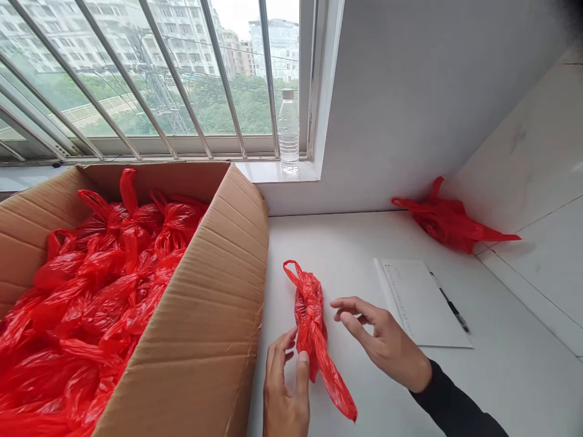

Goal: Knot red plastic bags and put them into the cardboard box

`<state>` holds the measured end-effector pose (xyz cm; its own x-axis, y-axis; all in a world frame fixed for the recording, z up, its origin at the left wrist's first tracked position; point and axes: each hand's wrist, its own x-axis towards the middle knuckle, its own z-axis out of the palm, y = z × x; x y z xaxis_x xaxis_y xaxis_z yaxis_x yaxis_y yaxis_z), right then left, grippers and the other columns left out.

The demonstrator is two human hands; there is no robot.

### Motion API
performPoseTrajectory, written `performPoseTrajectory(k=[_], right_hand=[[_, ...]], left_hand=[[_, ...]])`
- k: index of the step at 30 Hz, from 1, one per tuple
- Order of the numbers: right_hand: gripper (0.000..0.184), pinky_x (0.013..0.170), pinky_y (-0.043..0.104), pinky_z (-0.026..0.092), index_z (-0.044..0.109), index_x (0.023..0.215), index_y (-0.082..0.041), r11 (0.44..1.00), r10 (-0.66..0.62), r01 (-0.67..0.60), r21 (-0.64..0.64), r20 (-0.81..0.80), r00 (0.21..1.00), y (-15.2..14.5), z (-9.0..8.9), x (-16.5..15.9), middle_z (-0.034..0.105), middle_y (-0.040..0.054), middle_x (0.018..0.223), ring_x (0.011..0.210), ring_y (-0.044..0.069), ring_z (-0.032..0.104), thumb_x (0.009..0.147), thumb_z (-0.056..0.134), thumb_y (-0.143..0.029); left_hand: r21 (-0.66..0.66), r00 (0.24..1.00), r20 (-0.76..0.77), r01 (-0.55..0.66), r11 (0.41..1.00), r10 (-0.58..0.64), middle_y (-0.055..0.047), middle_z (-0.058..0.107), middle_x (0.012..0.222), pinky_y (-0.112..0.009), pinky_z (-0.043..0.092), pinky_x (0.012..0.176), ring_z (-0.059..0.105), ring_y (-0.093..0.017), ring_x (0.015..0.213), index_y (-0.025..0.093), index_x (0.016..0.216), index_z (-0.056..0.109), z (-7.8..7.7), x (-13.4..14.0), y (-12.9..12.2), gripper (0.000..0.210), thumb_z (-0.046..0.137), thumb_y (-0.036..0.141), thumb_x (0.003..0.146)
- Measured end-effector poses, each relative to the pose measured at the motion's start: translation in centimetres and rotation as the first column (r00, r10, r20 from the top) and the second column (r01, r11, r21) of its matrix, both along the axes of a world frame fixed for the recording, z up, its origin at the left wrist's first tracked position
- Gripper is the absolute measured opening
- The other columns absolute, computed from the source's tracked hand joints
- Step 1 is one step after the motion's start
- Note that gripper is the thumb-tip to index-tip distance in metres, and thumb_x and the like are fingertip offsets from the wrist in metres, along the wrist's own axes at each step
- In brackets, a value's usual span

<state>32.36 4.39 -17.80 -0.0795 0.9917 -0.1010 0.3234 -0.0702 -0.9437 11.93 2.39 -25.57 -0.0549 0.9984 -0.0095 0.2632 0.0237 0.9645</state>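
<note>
1. One knotted red bag (312,328) lies on the white table (501,376), just right of the box.
2. The left hand (285,388) pinches its middle between thumb and fingers; the right hand (382,340) hovers beside it, fingers loosely spread, touching nothing.
3. One cardboard box (214,315) holds many such red bags, too many to count.
4. One more red bag (449,221) lies by the wall.
5. One notepad (423,303), one pen (450,303).
6. One water bottle (288,130) stands on the sill of a barred window (150,73).

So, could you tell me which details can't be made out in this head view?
- Writing on the paper sheet: too small.
- Lower bags in the cardboard box: buried beneath others.
- Left hand: wrist cut off by the bottom edge.
- Knotted red bag: contents hidden by opaque plastic.
</note>
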Motion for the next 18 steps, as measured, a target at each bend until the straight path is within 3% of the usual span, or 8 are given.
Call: performPoseTrajectory(k=[3, 7, 14, 18], right_hand=[[0.033, 0.071, 0.033, 0.049, 0.064, 0.111, -0.025, 0.998, -0.056, 0.05, 0.049, 0.142, 0.988, 2.6, -2.7, -1.0, 0.07, 0.0049, 0.103, 0.089, 0.021, 0.062, 0.094, 0.052, -0.051], [0.028, 0.066, 0.032, 0.045, 0.062, 0.096, -0.023, 0.999, -0.031, 0.026, 0.036, 0.147, 0.989, 3.5, -4.8, -1.9, 0.067, 0.0018, 0.085, 0.075, 0.019, 0.057, 0.092, 0.056, -0.049], [0.03, 0.068, 0.031, 0.046, 0.061, 0.081, -0.024, 0.997, 0.06, -0.055, -0.061, 0.077, 0.995, 1.4, -5.0, -0.6, 0.064, 0.0005, 0.077, 0.069, 0.018, 0.055, 0.095, 0.049, -0.048], [0.027, 0.069, 0.031, 0.048, 0.064, 0.082, -0.027, 0.973, 0.128, -0.119, -0.199, 0.036, 0.991, -0.5, -7.7, 1.8, 0.065, 0.003, 0.079, 0.074, 0.022, 0.058, 0.088, 0.058, -0.052]], left_hand=[[0.006, 0.997, -0.031, 0.067, 0.998, -0.067, -0.008, 0.064, 0.126, -0.045, 0.05, 0.1, 0.06, -0.027, 0.117, 0.027, 0.124, 0.063, 0.5, 0.6, 0.5, 0.037, 0.058, 0.044, 0.092], [-0.024, 0.992, -0.037, 0.117, 0.993, -0.118, -0.006, 0.068, 0.112, -0.044, 0.049, 0.096, 0.061, -0.027, 0.11, 0.028, 0.115, 0.068, 0.3, 0.9, 0.5, 0.028, 0.059, 0.041, 0.092], [0.021, 0.998, -0.043, 0.053, 0.998, -0.053, -0.006, 0.067, 0.092, -0.037, 0.048, 0.082, 0.062, -0.024, 0.091, 0.024, 0.092, 0.069, 0.1, 0.2, -1.0, 0.023, 0.05, 0.034, 0.096], [0.1, 0.995, -0.101, 0.018, 0.995, -0.008, -0.006, 0.066, 0.084, -0.036, 0.047, 0.076, 0.062, -0.023, 0.085, 0.022, 0.086, 0.067, 0.1, -0.2, -2.1, 0.022, 0.048, 0.03, 0.094]])
